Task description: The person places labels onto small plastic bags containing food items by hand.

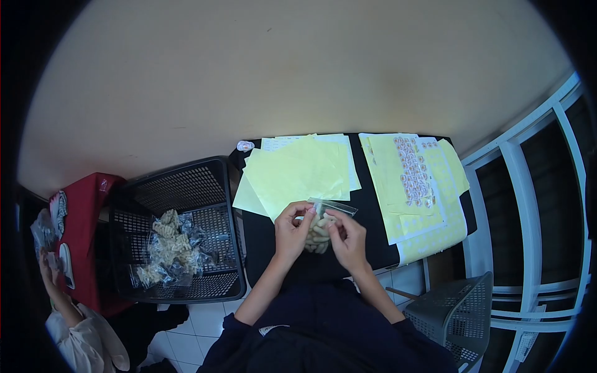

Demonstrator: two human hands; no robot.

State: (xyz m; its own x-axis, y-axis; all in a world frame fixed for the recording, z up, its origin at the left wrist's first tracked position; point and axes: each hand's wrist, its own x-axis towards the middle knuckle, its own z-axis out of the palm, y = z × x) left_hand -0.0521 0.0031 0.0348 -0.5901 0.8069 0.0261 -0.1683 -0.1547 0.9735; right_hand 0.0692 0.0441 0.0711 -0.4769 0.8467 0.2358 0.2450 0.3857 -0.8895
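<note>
A small clear bag point(320, 231) of pale, rounded pieces is between my hands, over the near edge of the black-covered table point(370, 233). My left hand point(292, 231) pinches the bag's upper left side. On the upper right side, my right hand point(347, 239) has its thumb and fingers closed on the plastic. The bag's top strip shows above my fingertips. Just beyond it lie overlapping yellow sheets point(298, 174).
Sticker sheets point(410, 180) lie on the table's right part, a small labelled item point(245, 146) at its back left corner. A black crate point(233, 248) with filled bags point(171, 248) stands left. Farther left, a co-worker point(84, 336) is beside a red-covered table point(84, 217). A grey basket point(460, 317) stands lower right.
</note>
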